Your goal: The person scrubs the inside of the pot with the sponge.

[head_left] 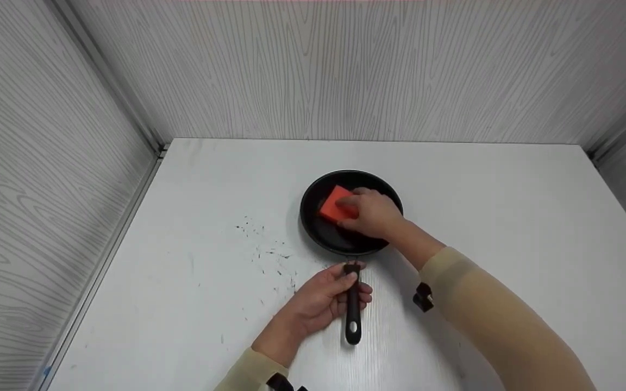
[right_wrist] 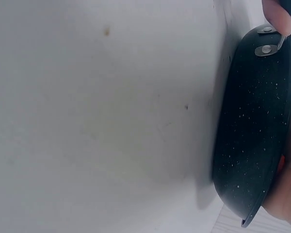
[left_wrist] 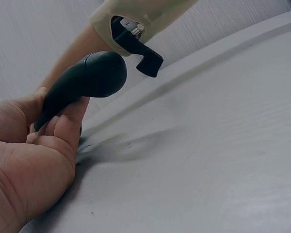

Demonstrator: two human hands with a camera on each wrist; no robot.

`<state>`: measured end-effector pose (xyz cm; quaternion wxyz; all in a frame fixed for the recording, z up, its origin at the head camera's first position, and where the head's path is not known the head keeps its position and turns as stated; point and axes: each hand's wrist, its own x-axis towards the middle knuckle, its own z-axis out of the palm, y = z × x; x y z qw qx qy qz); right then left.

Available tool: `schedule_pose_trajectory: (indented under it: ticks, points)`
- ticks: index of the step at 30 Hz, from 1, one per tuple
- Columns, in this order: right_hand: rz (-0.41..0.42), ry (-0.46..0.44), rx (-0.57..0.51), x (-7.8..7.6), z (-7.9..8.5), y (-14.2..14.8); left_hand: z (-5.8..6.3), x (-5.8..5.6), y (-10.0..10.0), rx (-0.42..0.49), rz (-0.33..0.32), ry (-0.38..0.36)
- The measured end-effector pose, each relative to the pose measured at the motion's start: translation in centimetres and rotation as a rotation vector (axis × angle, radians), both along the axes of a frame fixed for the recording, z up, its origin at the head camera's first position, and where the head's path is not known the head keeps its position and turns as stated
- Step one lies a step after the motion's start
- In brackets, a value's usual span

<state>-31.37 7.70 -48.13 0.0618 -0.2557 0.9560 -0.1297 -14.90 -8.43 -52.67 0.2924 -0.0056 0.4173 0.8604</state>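
A black frying pan [head_left: 340, 247] is at the middle of the white table, its handle [head_left: 353, 320] pointing toward me. My left hand [head_left: 321, 298] grips that handle near the pan, thumb on top and fingers wrapped beneath. In the left wrist view the rounded handle end [left_wrist: 104, 75] sticks out past the palm. Inside the pan my right hand [head_left: 373, 214] holds an orange-red sponge [head_left: 332, 205] against the bottom, fingers spread over it. From the right wrist view the pan's speckled outer wall [right_wrist: 252, 121] hides most of the right hand [right_wrist: 286, 194] and nearly all the sponge.
The white table [head_left: 226, 179] has dark specks and scratches [head_left: 272, 252] left of the pan. Wood-grain panels [head_left: 302, 70] stand at the back and both sides. Black wrist mounts [head_left: 423, 297] stick out from both sleeves.
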Motion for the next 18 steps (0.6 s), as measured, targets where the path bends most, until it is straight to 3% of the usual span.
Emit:
schedule_pose_trajectory:
  ticks: [18]
  points:
    - [-0.049, 0.009, 0.023, 0.54, 0.42, 0.21, -0.09, -0.05, 0.09, 0.011, -0.002, -0.007]
